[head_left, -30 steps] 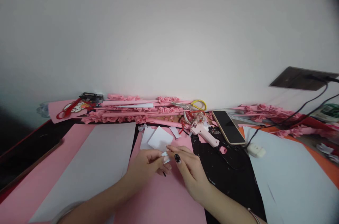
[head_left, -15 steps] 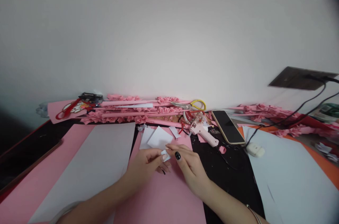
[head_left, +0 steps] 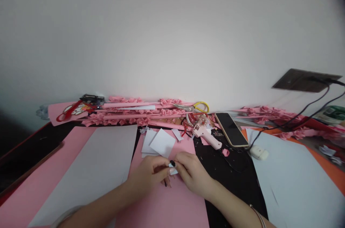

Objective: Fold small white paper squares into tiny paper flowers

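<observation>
A small white piece of folded paper (head_left: 174, 171) is pinched between my two hands, over a pink sheet (head_left: 161, 206). My left hand (head_left: 151, 170) closes thumb and finger on its left side. From the other side my right hand (head_left: 191, 170) grips it, the black-nailed thumb pressed on its top edge. Most of the paper is hidden by the fingers. Just beyond my hands lie white paper squares (head_left: 163, 142), partly overlapping, and a small white strip (head_left: 177, 134).
A pink glue gun (head_left: 207, 136), yellow-handled scissors (head_left: 198, 107) and a phone (head_left: 231, 129) lie toward the back. Pink paper flower stems (head_left: 129, 116) line the wall. Large white sheets (head_left: 102, 163) flank the middle, and a white earbud case (head_left: 259, 152) sits at right.
My right hand has drawn in and curled, its thumb now pressing on the folded paper. Both hands have come slightly lower and nearer, uncovering more of the white squares.
</observation>
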Demonstrator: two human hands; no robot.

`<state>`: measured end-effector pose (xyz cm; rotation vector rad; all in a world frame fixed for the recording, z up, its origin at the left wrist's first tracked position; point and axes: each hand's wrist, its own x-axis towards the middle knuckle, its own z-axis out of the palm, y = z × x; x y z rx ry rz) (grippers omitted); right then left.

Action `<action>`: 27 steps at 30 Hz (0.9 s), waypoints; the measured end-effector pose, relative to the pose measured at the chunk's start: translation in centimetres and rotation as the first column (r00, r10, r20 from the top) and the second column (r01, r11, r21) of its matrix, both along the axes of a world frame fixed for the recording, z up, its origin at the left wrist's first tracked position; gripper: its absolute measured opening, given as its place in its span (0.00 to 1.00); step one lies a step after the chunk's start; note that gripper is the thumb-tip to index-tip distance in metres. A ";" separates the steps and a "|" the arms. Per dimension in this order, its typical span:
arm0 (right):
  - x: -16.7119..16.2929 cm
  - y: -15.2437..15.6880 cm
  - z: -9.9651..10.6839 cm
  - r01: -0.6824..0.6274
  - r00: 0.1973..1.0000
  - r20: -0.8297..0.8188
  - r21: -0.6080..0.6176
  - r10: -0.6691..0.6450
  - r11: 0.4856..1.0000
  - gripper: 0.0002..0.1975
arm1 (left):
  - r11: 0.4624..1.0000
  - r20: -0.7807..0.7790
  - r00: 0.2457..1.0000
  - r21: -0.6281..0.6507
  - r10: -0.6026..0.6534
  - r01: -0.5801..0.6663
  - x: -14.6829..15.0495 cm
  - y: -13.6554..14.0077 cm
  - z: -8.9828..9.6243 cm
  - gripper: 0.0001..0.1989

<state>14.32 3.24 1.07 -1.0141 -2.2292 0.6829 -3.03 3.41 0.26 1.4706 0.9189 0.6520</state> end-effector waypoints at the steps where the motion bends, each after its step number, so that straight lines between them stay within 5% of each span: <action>1: 0.1 0.0 -0.1 0.001 1.000 0.021 0.025 -0.001 1.000 0.11 | 1.000 -0.010 1.000 0.017 0.020 -0.020 0.0 0.0 0.2 0.07; 7: 0.6 0.3 -0.9 0.075 0.997 0.018 0.072 -0.077 0.995 0.10 | 0.981 -0.102 0.987 0.162 0.121 -0.104 -0.3 0.2 0.5 0.09; 11: 0.5 0.3 -0.9 0.180 0.976 -0.118 -0.026 -0.181 0.983 0.03 | 0.971 -0.066 0.975 0.125 0.213 -0.204 -0.5 0.2 0.2 0.06; 16: 0.1 0.1 -0.7 0.162 0.970 -0.168 -0.104 -0.178 0.981 0.02 | 0.957 -0.014 0.960 0.081 0.279 -0.277 -0.5 0.1 0.5 0.07; 27: 0.1 0.1 -1.0 0.125 0.957 -0.226 -0.241 -0.181 0.962 0.06 | 0.979 0.063 0.983 0.100 0.175 -0.180 -0.7 0.3 0.1 0.10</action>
